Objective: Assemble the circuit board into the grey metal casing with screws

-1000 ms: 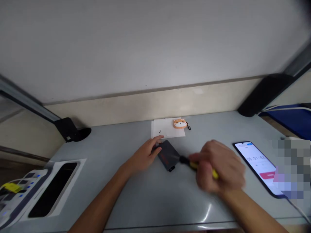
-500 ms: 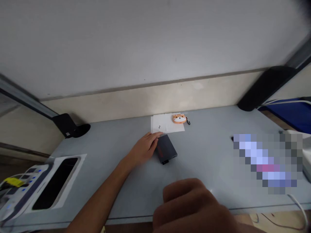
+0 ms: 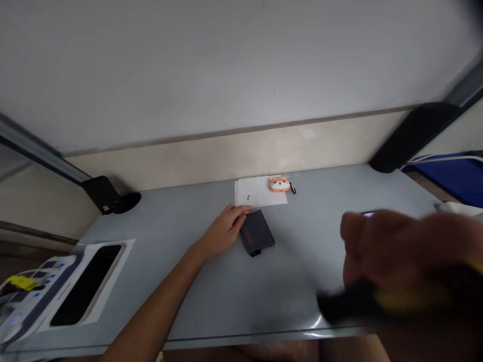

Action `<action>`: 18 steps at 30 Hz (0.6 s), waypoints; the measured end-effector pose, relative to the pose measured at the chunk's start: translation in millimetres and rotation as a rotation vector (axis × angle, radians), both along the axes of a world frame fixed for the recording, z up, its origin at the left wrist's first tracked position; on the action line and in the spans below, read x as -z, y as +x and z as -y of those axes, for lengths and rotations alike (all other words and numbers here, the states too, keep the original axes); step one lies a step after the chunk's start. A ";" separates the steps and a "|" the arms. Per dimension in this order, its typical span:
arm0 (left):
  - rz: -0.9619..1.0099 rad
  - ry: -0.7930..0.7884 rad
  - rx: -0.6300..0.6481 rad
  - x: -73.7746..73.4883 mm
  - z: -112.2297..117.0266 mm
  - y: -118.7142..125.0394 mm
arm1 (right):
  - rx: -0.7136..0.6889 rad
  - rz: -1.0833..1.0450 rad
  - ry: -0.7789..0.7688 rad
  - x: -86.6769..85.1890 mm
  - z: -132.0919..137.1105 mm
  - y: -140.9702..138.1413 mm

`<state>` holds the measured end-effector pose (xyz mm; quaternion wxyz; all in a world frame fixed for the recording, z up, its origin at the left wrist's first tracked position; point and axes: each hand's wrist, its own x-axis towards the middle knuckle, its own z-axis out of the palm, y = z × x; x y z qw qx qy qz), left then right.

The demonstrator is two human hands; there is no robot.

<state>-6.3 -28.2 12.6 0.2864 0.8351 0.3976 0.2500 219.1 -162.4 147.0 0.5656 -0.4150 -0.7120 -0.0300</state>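
Note:
My left hand (image 3: 223, 230) rests on the grey table (image 3: 169, 281), its fingers lying against the left edge of a small dark flat box with a red mark (image 3: 256, 237). My right hand (image 3: 392, 249) is close to the camera at the right, blurred by motion, wrapped round a screwdriver with a black and yellow handle (image 3: 377, 300). The screwdriver is well clear of the box, to its right and nearer to me.
A white sheet of paper (image 3: 256, 193) with two tiny dark specks lies behind the box, and an orange animal-shaped case (image 3: 279, 184) sits on it. A grey machine with a dark slot (image 3: 64, 289) stands at the left. Black lamp bases (image 3: 113, 200) stand at both back corners.
My right hand has come away from the box with the screwdriver, dropped low toward me, then swung out to the right, covering the phone. My left hand has stayed on the box.

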 end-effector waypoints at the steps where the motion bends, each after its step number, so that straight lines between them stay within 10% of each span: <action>1: 0.012 -0.015 -0.003 0.0 -0.5 -0.3 | 0.051 -0.205 0.015 4.5 -14.0 1.6; 10: 0.044 -0.073 -0.035 3.9 -3.1 1.0 | 0.245 -0.218 -0.239 88.9 -94.6 22.7; 18: 0.042 -0.045 -0.022 0.6 -1.1 2.7 | 0.195 -0.183 -0.178 102.0 -89.6 11.9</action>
